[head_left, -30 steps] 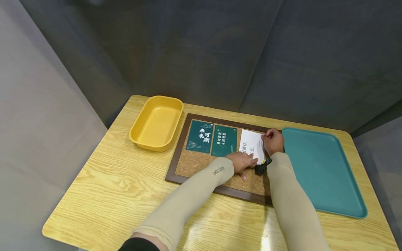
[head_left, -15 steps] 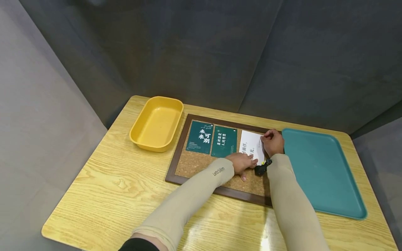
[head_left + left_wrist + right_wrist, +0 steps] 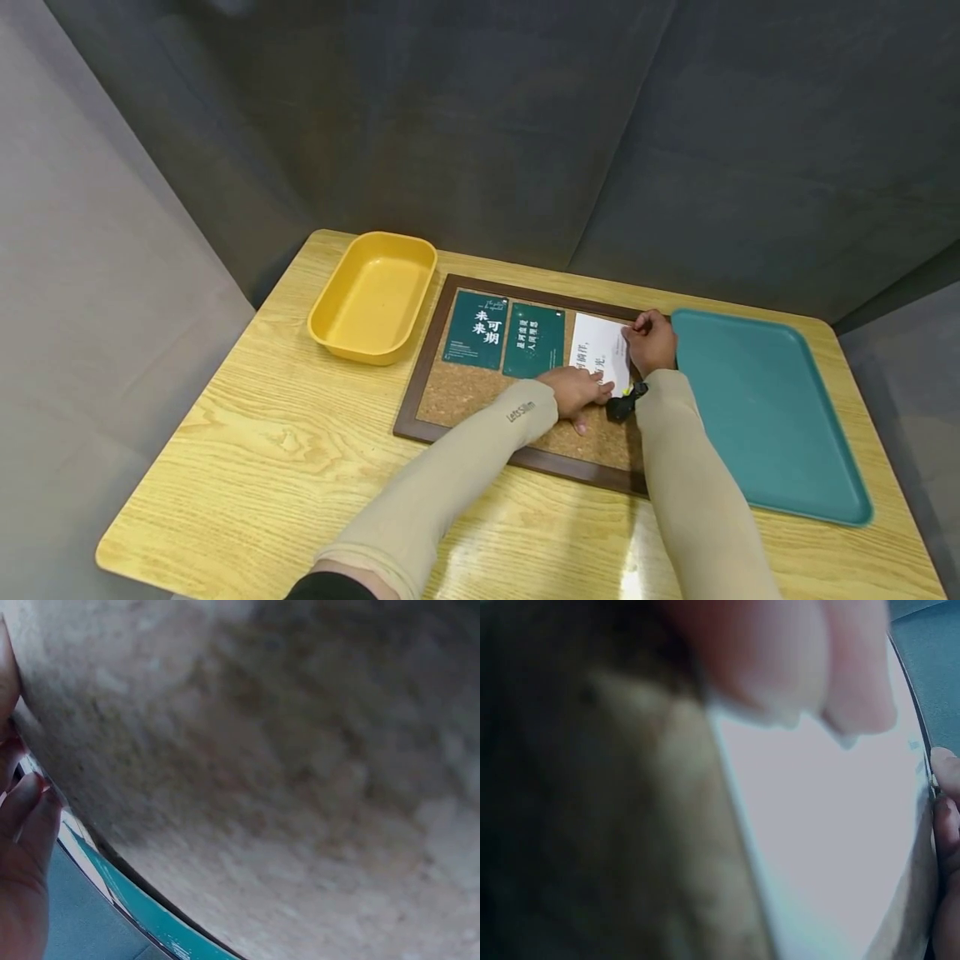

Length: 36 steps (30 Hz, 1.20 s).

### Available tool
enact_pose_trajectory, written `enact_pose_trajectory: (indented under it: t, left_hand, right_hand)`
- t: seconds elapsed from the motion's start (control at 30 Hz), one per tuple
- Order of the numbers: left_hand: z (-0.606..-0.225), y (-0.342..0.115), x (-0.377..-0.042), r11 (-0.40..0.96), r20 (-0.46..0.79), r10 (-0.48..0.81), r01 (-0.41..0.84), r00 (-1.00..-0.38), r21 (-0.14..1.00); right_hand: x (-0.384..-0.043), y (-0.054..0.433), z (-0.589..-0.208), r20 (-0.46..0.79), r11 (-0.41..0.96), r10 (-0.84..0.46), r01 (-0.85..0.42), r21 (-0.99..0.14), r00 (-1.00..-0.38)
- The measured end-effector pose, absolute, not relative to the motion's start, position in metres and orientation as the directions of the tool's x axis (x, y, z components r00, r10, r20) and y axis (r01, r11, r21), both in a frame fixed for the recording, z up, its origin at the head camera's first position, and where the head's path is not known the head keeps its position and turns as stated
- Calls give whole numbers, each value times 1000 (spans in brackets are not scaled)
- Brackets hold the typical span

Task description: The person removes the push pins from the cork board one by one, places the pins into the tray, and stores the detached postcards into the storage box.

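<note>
A white card (image 3: 592, 336) with dark characters lies on a wood-framed cork board (image 3: 467, 393). My left hand (image 3: 573, 392) rests on the card's lower edge with fingers extended. At the card's upper right corner is my right hand (image 3: 652, 342), its thumb and fingers drawn together; whatever may be between them is hidden. In the right wrist view, blurred fingertips (image 3: 787, 664) cover part of the white card. Two dark green cards, one at the left (image 3: 476, 329) and one in the middle (image 3: 533, 339), lie beside the white one, each with a tiny white spot near its upper right corner.
A yellow basin (image 3: 372, 300) stands left of the board on the wooden table (image 3: 247, 442). A teal tray (image 3: 772, 408) lies to the right, close against the board. Dark fabric (image 3: 450, 125) hangs behind the table.
Both hands stay in place on the white card; the left fingers shift only slightly. The whole view drifts a little. The cards, basin and tray have not moved.
</note>
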<state>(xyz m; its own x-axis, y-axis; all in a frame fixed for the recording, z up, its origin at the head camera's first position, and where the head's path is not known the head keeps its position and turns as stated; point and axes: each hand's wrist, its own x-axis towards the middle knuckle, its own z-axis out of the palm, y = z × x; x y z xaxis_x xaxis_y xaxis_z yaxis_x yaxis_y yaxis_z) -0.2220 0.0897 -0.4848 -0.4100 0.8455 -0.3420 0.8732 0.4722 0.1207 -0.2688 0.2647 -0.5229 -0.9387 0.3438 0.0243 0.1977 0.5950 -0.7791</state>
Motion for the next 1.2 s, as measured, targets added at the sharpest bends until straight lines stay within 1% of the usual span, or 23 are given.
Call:
enact_pose_trajectory:
  t: [0.1, 0.33, 0.53, 0.63, 0.8, 1.0, 1.2]
  left_hand:
    - [-484, 90, -222, 474, -344, 845, 872, -411, 121]
    - [-483, 90, -222, 476, -360, 839, 870, -407, 126]
    - [-486, 88, -223, 471, -343, 850, 868, -401, 153]
    - [-486, 88, -223, 468, -334, 854, 869, -398, 160]
    - [-486, 87, -223, 465, -327, 856, 873, -401, 148]
    - [-486, 87, -222, 472, -328, 851, 872, -410, 134]
    - [-486, 86, -223, 450, -309, 864, 885, -399, 117]
  right_hand:
    - [-269, 265, -523, 29, 590, 351, 197, -783, -936]
    - [-271, 267, -528, -2, 565, 379, 234, -791, -925]
    - [-271, 267, -527, -3, 529, 431, 256, -809, -902]
    - [-270, 266, -525, 5, 529, 437, 252, -810, -899]
    - [-268, 263, -522, 14, 532, 430, 241, -812, -903]
    - [-269, 262, -522, -3, 524, 429, 251, -814, -903]
    - [-269, 263, -519, -10, 503, 447, 261, -824, -894]
